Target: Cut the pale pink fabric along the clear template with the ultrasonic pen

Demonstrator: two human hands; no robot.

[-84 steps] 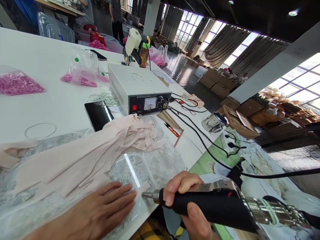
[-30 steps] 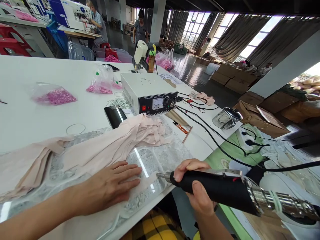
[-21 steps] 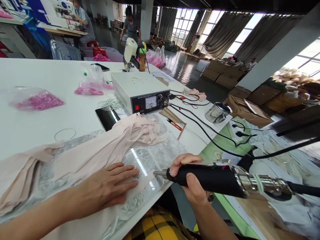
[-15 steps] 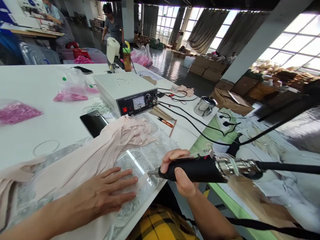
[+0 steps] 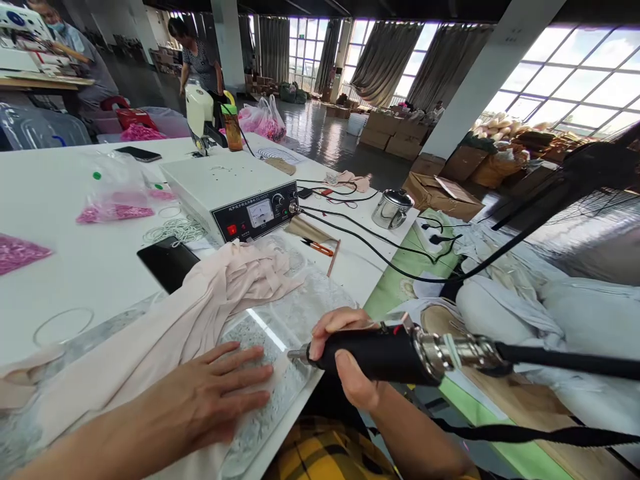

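My left hand (image 5: pixel 210 400) lies flat, fingers spread, pressing pale pink fabric strips (image 5: pixel 200 300) onto a glass plate (image 5: pixel 280 327) at the table's near edge. My right hand (image 5: pixel 345 360) is closed round a black hand-held welding tool (image 5: pixel 380 353), thumb on its underside. The tool's metal tip points left and sits just past my left fingertips, at the end of a fabric strip. A thick black cable runs from the tool's metal rear to the right.
A white control box (image 5: pixel 235 193) with a meter and red switch stands behind the fabric, cables leading off it. A black phone (image 5: pixel 167 263), bags of pink rings (image 5: pixel 115 200), white rings, orange snips (image 5: pixel 317 248) and a steel pot (image 5: pixel 393 208) lie on the white table (image 5: pixel 75 260). People work in the background.
The view has swung to the right. My right hand and tool have edged left, bringing the tip closer to my left fingertips. My left hand stays flat on the fabric.
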